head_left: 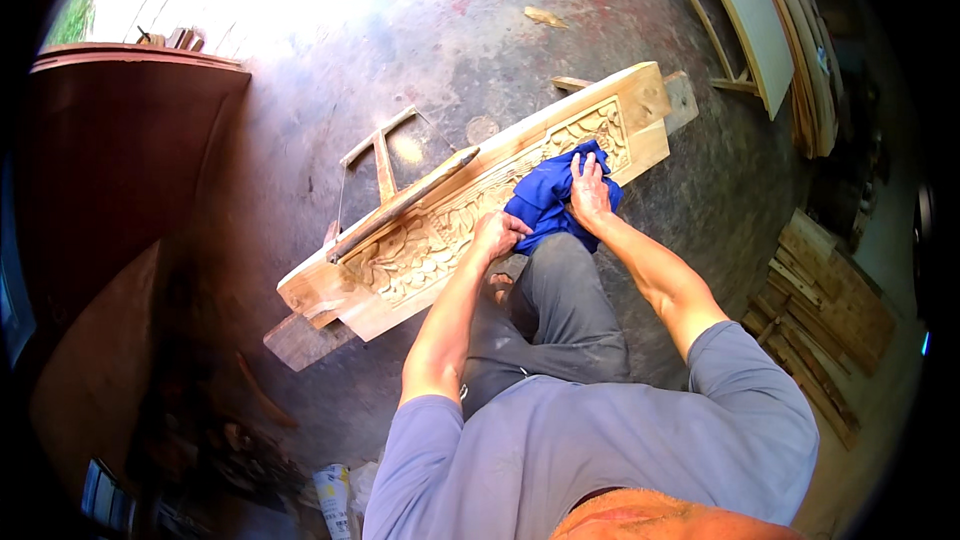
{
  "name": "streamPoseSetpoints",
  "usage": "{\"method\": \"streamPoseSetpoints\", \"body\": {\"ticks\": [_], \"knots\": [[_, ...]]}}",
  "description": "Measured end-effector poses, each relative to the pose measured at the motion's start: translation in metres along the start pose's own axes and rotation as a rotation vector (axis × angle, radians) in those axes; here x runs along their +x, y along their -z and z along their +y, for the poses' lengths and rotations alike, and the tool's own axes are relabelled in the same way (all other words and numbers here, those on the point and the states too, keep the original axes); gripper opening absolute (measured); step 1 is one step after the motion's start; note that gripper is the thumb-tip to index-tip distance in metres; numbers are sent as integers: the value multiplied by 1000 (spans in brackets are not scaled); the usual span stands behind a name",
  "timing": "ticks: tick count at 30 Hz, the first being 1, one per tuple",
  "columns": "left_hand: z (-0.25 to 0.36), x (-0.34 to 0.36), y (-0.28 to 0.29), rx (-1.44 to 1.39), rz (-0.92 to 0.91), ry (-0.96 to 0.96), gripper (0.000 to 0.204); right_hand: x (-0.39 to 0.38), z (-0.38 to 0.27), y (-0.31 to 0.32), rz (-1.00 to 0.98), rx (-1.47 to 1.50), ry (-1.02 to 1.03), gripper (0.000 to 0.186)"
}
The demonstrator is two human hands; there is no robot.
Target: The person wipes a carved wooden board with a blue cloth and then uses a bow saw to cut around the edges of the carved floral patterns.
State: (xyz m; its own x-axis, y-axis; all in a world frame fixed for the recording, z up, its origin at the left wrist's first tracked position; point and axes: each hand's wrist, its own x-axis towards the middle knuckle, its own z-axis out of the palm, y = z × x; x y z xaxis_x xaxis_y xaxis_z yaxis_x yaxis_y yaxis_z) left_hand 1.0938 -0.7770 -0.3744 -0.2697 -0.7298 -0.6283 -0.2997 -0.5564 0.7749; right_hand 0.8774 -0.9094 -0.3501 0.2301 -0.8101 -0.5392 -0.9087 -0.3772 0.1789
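Note:
A long pale wooden board (655,145) with carved relief panels lies slantwise in front of me on a narrow wooden bench (310,342). Over the right part of its carving is a bunched blue cloth (543,192). My left hand (497,234) pinches the cloth's lower left edge, close to the board's near side. With fingers laid over the cloth, my right hand (590,192) grips its right side. The cloth hides the carving under it and partly hangs at my knee. A wooden stick (405,203) with a dark end rests along the board's left half.
Just beyond the board is a wooden frame saw (384,165). A wood scrap (545,17) lies on the floor farther off. Panels (750,20) lean at the far right, with stacked planks (815,300) nearer. A dark red curved piece (140,130) stands at left.

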Motion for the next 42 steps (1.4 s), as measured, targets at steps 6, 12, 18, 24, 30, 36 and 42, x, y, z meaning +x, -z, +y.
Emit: {"method": "streamPoseSetpoints", "body": {"ticks": [6, 12, 18, 24, 30, 36, 42], "knots": [[-20, -15, -41, -180, 231, -102, 45, 7, 11, -11, 8, -48, -23, 74], [-88, -40, -62, -823, 252, 105, 34, 6, -15, -13, -20, -9, 65, 73], [32, -43, -55, -430, 562, -18, 27, 15, 97, 15, -26, -174, 130, 75], [-23, -105, -15, -667, 748, 255, 28, 29, -62, 172, 136, 406, 387, 41], [-57, -111, 12, -768, 948, 328, 29, 38, -213, 170, 170, 360, 1087, 50], [-53, -110, 39, -871, 929, 409, 30, 98, -225, 109, -249, 235, 1051, 23], [-44, -111, 37, -873, 937, 386, 31, 101, -261, 183, -154, 303, 855, 19]]}}
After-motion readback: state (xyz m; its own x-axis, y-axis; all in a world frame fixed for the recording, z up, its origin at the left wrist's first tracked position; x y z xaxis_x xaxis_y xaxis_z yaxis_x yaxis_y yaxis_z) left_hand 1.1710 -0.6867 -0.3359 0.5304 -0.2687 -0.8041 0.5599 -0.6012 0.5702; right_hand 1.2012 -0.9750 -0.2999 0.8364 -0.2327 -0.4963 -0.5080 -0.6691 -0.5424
